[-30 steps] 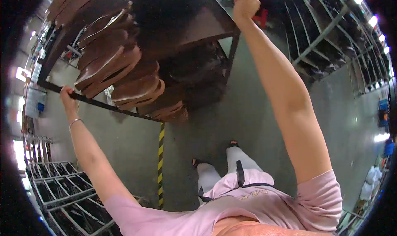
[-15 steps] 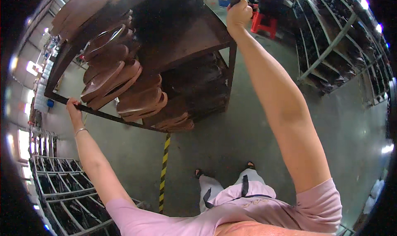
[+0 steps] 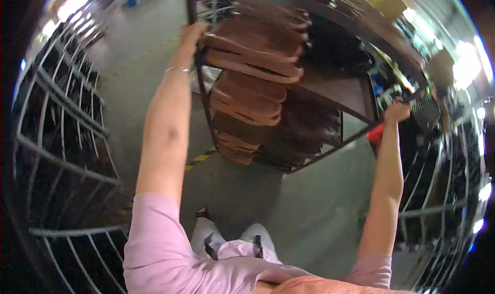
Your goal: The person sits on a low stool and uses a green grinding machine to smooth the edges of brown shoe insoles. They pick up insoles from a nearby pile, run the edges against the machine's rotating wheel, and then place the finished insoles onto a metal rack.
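**Both hands on the frame of a loaded rack cart**

The left hand (image 3: 192,33), at the upper centre-left of the frame, is wrapped around a dark upright post of the metal cart (image 3: 202,95), its grip clamped on the bar. The right hand (image 3: 396,111), at the middle right, is closed on the cart's far corner rail, where the frame edges meet. With arms spread wide and one hand at each end, the hold looks suited to steering a heavy, wheeled load rather than lifting it; that is a judgement from the stance.

The cart fills the upper centre of the frame. It is built of thin, dark, square-edged steel bars with flat shelves. On these lie stacks of brown curved pieces (image 3: 258,56), smooth, shallowly bowed and nested one on another, so they sit stable in layers. Darker material lies deeper on the shelves, too blurred to tell.

Wire racks (image 3: 62,154) line the left edge, above a grey concrete floor (image 3: 304,216) with a yellow-black stripe (image 3: 198,159).
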A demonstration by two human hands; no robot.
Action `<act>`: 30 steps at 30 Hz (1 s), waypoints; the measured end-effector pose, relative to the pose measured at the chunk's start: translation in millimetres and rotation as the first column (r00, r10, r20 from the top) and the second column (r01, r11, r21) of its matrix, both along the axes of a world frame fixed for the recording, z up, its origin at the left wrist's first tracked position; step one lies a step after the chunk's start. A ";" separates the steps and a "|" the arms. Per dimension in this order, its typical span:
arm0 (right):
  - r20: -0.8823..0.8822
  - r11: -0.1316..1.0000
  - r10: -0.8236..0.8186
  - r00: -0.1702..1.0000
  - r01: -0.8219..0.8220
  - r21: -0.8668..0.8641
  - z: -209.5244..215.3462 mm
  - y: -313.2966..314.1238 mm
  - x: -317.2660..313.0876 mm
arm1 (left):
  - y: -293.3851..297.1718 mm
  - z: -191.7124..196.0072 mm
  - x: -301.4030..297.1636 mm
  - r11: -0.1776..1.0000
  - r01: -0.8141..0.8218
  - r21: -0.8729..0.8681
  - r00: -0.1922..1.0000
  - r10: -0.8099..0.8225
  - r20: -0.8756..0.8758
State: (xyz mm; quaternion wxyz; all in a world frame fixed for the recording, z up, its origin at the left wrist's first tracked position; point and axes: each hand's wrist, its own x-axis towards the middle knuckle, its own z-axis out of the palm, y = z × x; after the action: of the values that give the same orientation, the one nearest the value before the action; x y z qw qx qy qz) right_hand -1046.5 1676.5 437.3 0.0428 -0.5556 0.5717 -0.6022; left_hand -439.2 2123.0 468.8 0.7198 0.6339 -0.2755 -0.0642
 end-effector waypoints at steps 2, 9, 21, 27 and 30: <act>0.537 0.746 0.607 0.586 -0.654 -0.130 42.1 -40.6 -31.1 | -8.7 13.2 -1.4 0.990 -0.059 -0.129 0.998 0.056 -0.024; 0.790 0.699 0.521 0.323 -0.692 -0.177 41.6 30.0 17.6 | 15.5 11.5 -67.6 0.991 -0.132 -0.028 0.991 0.133 0.030; 0.840 0.418 0.527 0.126 -0.900 -0.127 9.5 -67.5 -9.5 | 45.8 26.3 -123.9 0.933 -0.353 0.075 0.927 0.337 0.164; 0.723 -0.055 0.654 -0.223 -0.967 -0.249 38.5 -106.5 -55.9 | 44.9 33.9 -152.9 0.901 -0.420 0.106 0.907 0.412 0.093; 0.655 0.098 0.755 -0.025 -0.984 -0.150 83.4 -82.8 -78.1 | 45.1 32.8 -172.3 0.959 -0.266 0.099 0.961 0.272 -0.043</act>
State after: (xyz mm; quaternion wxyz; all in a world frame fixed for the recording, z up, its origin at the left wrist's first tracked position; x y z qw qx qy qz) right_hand -1124.6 1593.7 520.7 0.6971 -0.5491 0.1245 -0.4438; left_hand -611.5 2168.1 501.6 0.6993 0.6960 -0.1630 0.0036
